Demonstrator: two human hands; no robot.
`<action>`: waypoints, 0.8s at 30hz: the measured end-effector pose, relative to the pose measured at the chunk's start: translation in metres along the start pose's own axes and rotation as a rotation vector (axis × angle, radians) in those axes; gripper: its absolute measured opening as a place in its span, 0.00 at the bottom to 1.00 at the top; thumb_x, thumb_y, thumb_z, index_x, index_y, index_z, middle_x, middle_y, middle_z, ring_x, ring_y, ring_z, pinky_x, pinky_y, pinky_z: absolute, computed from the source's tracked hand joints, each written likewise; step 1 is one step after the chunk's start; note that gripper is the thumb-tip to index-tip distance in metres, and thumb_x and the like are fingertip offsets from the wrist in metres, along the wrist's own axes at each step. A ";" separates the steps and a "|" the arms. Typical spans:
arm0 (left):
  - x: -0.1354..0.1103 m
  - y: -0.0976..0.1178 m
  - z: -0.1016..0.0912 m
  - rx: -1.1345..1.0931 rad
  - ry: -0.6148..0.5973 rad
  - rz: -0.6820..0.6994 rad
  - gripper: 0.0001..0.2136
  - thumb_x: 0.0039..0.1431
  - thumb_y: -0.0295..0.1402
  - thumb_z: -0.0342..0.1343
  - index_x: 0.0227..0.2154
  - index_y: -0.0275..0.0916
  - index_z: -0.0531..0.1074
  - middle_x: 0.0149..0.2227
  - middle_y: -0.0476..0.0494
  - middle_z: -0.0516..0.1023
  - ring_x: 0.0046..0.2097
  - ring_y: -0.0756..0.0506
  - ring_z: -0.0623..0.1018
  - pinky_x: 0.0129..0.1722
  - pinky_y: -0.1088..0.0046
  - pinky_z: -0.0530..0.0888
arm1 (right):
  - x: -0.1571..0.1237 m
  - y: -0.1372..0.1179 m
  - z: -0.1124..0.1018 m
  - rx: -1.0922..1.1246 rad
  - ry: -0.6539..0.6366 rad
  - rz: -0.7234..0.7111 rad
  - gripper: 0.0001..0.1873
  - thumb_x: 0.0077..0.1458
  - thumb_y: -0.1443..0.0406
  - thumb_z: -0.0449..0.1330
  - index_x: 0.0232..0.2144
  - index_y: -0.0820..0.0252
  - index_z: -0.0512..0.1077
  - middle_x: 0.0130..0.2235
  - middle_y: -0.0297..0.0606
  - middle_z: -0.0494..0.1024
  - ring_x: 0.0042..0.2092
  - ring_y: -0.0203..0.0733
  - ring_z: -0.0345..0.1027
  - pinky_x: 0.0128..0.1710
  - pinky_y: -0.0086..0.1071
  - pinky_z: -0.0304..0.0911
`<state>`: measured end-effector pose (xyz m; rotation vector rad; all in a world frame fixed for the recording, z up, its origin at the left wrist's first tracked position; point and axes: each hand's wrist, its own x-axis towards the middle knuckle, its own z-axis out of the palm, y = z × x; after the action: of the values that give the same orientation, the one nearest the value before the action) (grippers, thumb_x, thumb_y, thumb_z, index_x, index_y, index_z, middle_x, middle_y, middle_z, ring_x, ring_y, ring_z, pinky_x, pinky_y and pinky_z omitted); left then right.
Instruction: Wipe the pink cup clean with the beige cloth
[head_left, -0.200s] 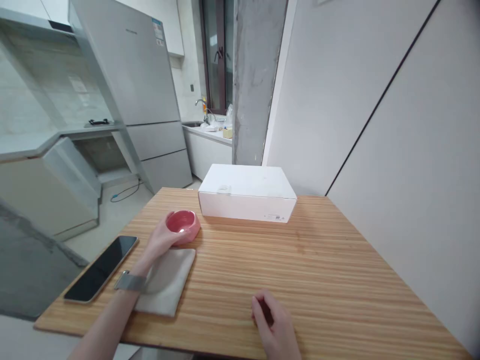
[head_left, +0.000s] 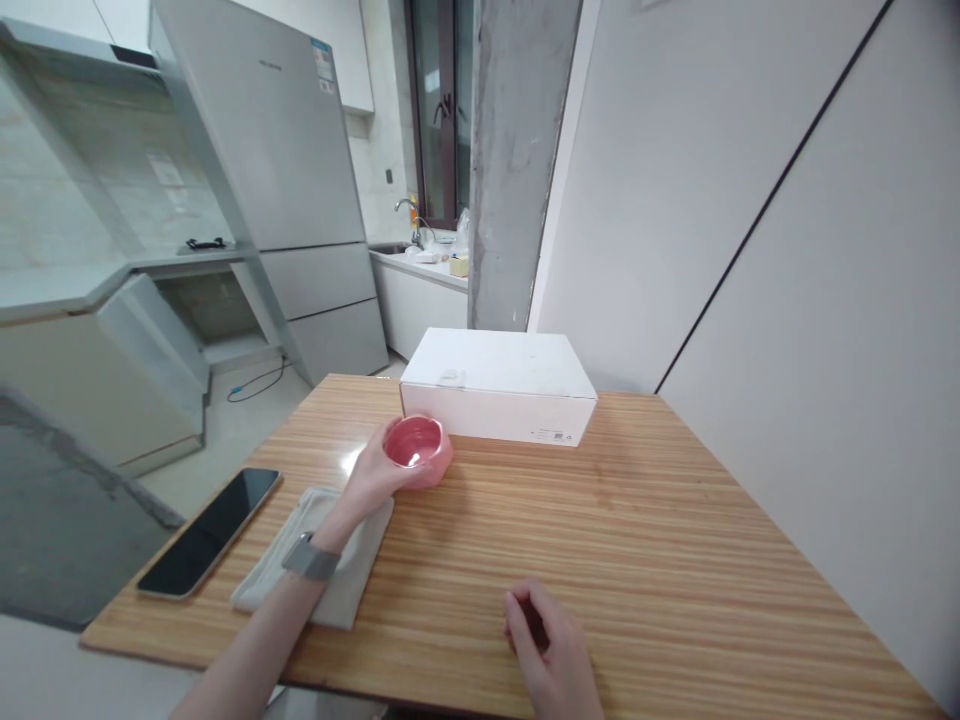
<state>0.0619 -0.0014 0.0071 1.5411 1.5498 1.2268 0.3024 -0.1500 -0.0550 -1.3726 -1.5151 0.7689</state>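
Pink bowl (head_left: 439,470) clamped in left hand (head_left: 379,472), thumb along near side; mouth up, roundish, no long axis. Bowl just before left end of white cardboard box (head_left: 499,400). Right hand (head_left: 551,650) loosely curled, well apart, nearer table's (head_left: 675,580) front edge.

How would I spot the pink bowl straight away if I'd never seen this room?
On the wood-grained table, find the big white box. In front of its left end, nearer the viewer, the left hand holds a bowl. Its glossy pink sets it apart from the white box, folded beige cloth and dark-screened phone.
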 end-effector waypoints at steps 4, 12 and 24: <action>-0.007 0.018 0.049 -0.052 -0.102 0.086 0.39 0.35 0.34 0.72 0.54 0.39 0.66 0.52 0.39 0.76 0.52 0.38 0.76 0.54 0.60 0.72 | 0.001 0.001 -0.001 0.011 -0.012 -0.001 0.18 0.62 0.54 0.52 0.25 0.56 0.67 0.24 0.33 0.72 0.27 0.38 0.66 0.30 0.27 0.61; -0.012 0.036 0.096 -0.067 -0.187 0.192 0.35 0.35 0.31 0.70 0.52 0.41 0.70 0.54 0.40 0.74 0.56 0.36 0.73 0.57 0.57 0.68 | 0.001 0.000 -0.002 0.028 -0.017 0.000 0.18 0.63 0.54 0.51 0.24 0.56 0.65 0.23 0.31 0.68 0.25 0.36 0.63 0.28 0.26 0.58; -0.005 0.030 0.100 -0.029 -0.237 0.207 0.39 0.37 0.33 0.71 0.57 0.40 0.66 0.58 0.36 0.70 0.60 0.33 0.68 0.61 0.52 0.63 | 0.000 0.003 -0.001 0.008 0.004 -0.003 0.18 0.62 0.54 0.52 0.24 0.56 0.66 0.23 0.32 0.70 0.25 0.37 0.64 0.28 0.26 0.59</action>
<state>0.1652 0.0081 -0.0036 1.7915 1.2412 1.1221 0.3042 -0.1499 -0.0575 -1.3648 -1.5090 0.7696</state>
